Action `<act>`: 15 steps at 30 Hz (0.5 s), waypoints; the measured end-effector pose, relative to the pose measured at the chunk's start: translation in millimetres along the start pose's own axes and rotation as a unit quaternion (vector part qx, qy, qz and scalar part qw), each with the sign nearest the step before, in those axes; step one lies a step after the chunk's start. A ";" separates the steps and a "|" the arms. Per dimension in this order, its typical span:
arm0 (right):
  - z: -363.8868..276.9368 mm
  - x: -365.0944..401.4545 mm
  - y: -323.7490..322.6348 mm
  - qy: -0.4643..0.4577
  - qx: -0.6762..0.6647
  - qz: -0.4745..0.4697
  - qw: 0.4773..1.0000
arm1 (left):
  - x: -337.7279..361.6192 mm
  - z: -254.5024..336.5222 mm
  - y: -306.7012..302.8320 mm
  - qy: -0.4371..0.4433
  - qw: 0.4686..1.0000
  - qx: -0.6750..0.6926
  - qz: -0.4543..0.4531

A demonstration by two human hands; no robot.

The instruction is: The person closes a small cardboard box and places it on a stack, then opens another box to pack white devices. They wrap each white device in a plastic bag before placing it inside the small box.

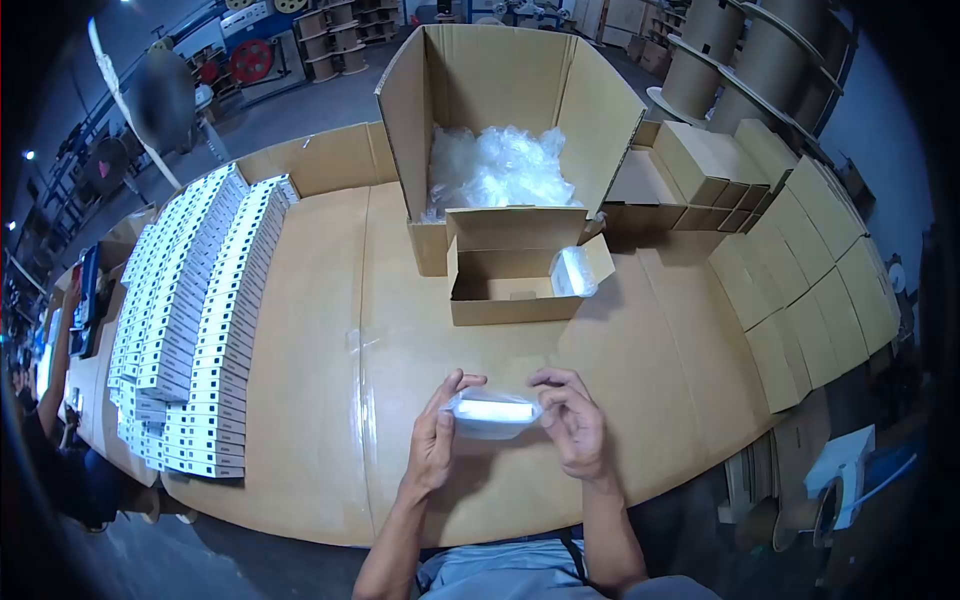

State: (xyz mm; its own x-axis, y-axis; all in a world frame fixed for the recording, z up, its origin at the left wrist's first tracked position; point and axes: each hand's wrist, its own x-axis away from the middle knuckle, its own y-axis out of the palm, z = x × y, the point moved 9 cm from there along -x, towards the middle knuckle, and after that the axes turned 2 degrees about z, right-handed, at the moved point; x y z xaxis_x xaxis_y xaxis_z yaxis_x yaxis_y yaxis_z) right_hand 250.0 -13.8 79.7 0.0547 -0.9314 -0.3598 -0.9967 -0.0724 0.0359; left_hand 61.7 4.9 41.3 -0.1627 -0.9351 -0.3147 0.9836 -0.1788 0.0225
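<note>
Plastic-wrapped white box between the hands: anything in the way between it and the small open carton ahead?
Nothing visible stands between the wrapped white box and the small open carton except the carton's near wall; another wrapped box sits at its right end.

The brown cardboard-covered tabletop point(310, 330) bore clear tape point(363, 400) left of its middle. White boxes point(215, 330) stood in stacked rows toward nine and ten o'clock, a big open carton point(500, 70) at twelve, a small open box point(510, 312) just nearer, and closed brown boxes point(820, 320) around three.
</note>
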 end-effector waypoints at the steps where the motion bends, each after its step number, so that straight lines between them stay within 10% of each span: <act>1: -1.4 -2.6 0.1 0.003 -0.027 -0.008 1.000 | -2.7 1.8 -1.4 0.000 1.000 -0.020 0.003; 10: 37.7 1.4 4.0 0.074 -0.053 0.019 0.996 | 15.8 -30.9 -2.9 -0.084 0.985 0.087 0.125; 15: 62.7 15.4 13.0 0.120 -0.008 0.024 0.992 | 10.2 -17.3 10.5 -0.086 0.992 0.080 0.049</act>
State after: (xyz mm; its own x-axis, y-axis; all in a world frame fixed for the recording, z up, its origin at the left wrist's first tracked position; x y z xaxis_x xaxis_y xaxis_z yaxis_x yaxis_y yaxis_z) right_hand 234.1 -6.8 16.2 0.0211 -0.9920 -0.1246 -0.9975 -0.0292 0.0639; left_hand 71.7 -1.2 21.9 -0.0913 -0.9864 -0.1366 0.9727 -0.1177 0.1997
